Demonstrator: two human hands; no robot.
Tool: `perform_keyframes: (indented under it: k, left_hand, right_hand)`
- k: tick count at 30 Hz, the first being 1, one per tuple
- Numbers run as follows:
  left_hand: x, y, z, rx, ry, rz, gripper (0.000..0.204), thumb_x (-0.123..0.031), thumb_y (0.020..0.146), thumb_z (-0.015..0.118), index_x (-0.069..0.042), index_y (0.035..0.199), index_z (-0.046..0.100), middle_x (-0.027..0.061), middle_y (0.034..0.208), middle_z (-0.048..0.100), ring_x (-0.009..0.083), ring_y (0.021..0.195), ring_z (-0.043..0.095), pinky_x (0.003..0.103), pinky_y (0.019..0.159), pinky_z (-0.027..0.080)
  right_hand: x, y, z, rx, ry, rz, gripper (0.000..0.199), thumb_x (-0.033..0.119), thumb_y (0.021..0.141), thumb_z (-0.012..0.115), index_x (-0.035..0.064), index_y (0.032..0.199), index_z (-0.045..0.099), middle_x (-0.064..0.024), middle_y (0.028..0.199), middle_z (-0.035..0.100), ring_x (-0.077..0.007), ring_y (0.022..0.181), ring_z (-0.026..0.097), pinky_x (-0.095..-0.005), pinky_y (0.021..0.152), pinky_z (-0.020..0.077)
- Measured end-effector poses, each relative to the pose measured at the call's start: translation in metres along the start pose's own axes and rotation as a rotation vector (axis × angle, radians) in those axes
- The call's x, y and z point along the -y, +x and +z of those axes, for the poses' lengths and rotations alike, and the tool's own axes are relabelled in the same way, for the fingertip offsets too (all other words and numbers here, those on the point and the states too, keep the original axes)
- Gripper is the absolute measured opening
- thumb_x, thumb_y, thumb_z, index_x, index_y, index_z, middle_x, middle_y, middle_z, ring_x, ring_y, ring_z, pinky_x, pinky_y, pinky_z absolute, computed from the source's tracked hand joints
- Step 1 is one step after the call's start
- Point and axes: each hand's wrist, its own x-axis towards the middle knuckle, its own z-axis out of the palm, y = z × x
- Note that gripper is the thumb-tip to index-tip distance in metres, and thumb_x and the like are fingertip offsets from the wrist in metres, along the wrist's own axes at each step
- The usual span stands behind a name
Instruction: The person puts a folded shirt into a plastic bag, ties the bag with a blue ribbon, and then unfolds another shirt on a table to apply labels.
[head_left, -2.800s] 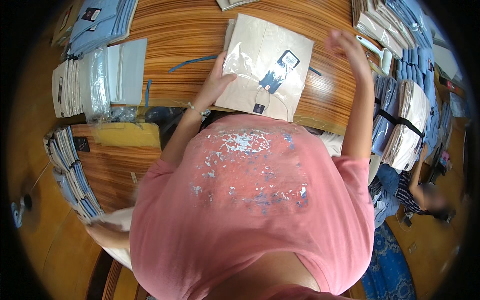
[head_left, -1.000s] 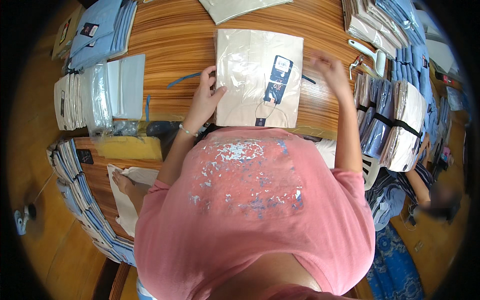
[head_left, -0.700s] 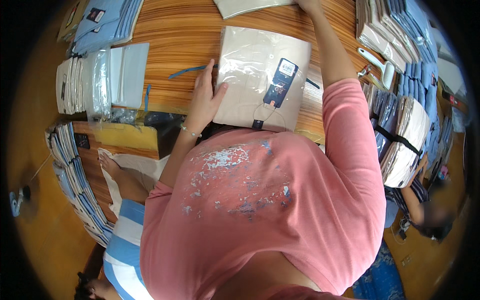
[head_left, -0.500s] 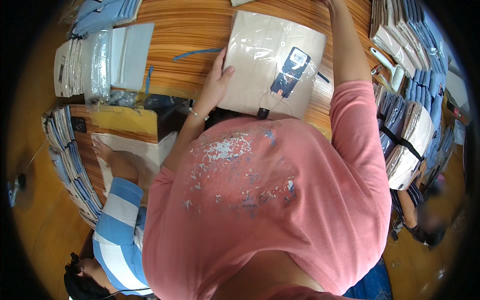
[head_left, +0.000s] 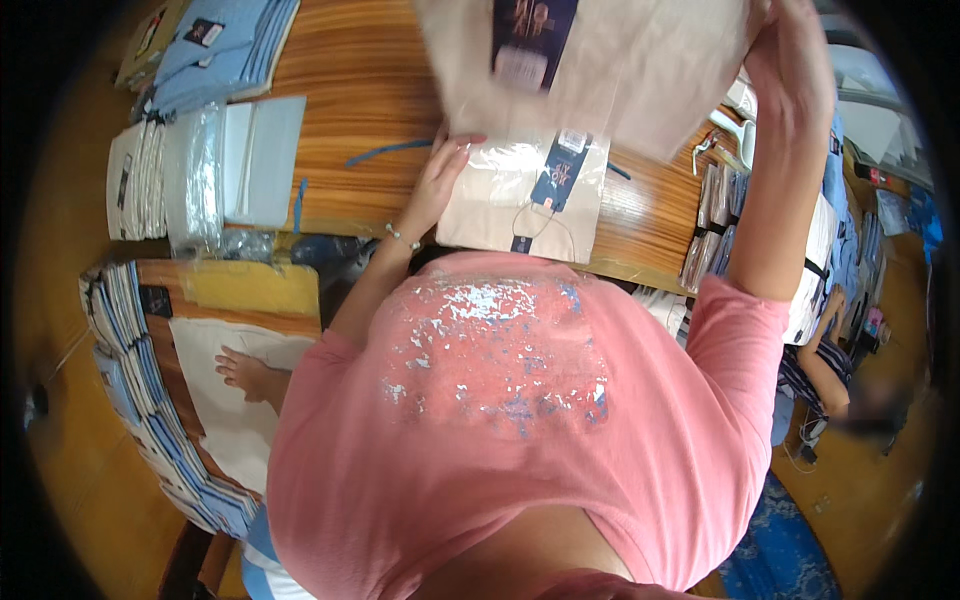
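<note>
A folded beige garment in a clear bag (head_left: 480, 215) lies on the table close to my body, with a dark blue tag (head_left: 567, 172) on its front. My left hand (head_left: 438, 185) grips the bag's left edge, thumb on top. Above and partly over it hangs a second folded beige garment (head_left: 640, 70), slightly blurred, also bearing a dark tag (head_left: 532, 45). My right hand (head_left: 790, 65) is closed on its right edge, holding it raised; the fingertips are partly hidden. Whether this upper garment is bagged I cannot tell.
Folded blue garments (head_left: 225, 50) and a clear plastic stack (head_left: 195, 180) stand at left. A white-handled tool (head_left: 735, 130) lies at right near bundled garments (head_left: 712, 225). Left of me, a co-worker's hand (head_left: 245, 372) rests on pale cloth (head_left: 215, 415); another person (head_left: 825, 375) is at right.
My right hand has come back toward me, bringing the second beige garment over the bagged one. My left hand stays at the bag's left edge. The co-worker's hand has spread over the cloth.
</note>
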Motion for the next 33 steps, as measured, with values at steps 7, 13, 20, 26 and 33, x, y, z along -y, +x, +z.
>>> perform_keyframes:
  k: [7,13,20,26,33]
  left_hand:
    - [-0.028,0.003,-0.011,0.182,-0.636,-0.303,0.059,-0.042,0.093,0.045,0.000,0.133,0.033,0.0134,0.132,0.041,0.0204,0.122,0.039,0.032,0.102,0.031]
    - [-0.037,0.008,0.010,0.028,-0.016,0.036,0.058,-0.017,0.095,0.045,-0.004,0.142,0.014,0.0140,0.141,0.026,0.0197,0.129,0.027,0.030,0.106,0.021]
    - [-0.030,0.001,0.009,-0.019,-0.013,-0.083,0.053,-0.022,0.093,0.050,0.000,0.134,0.025,0.0184,0.133,0.037,0.0247,0.121,0.038,0.032,0.100,0.030]
    - [-0.044,0.011,0.010,-0.131,0.078,-0.203,0.043,-0.023,0.092,0.050,0.001,0.125,0.037,0.0147,0.116,0.055,0.0211,0.105,0.052,0.030,0.089,0.040]
    - [-0.090,0.023,0.016,-0.293,0.438,0.229,0.053,-0.024,0.090,0.048,-0.007,0.137,0.031,0.0217,0.137,0.032,0.0361,0.126,0.031,0.043,0.104,0.024]
  right_hand:
    - [-0.134,-0.103,-0.079,-0.215,-0.501,0.420,0.047,0.022,0.084,0.062,-0.0031,0.121,0.048,-0.0203,0.106,0.058,-0.0260,0.100,0.056,-0.0338,0.081,0.0456]
    - [-0.216,-0.168,-0.111,-0.126,-0.612,0.457,0.068,0.028,0.086,0.059,-0.0064,0.135,0.026,-0.0215,0.119,0.050,-0.0281,0.115,0.045,-0.0339,0.095,0.0375]
    - [-0.190,-0.198,-0.073,-0.156,-0.317,0.505,0.076,0.023,0.086,0.060,-0.0056,0.139,0.016,-0.0234,0.137,0.034,-0.0257,0.126,0.035,-0.0305,0.102,0.0299]
    - [-0.189,-0.191,-0.066,-0.116,-0.479,0.476,0.075,0.025,0.086,0.060,-0.0050,0.139,0.017,-0.0238,0.137,0.034,-0.0282,0.127,0.035,-0.0319,0.104,0.0273]
    - [-0.137,-0.167,-0.047,-0.040,-1.164,0.034,0.066,0.035,0.085,0.054,0.0071,0.139,0.028,-0.0226,0.140,0.030,-0.0394,0.131,0.024,-0.0518,0.106,0.0150]
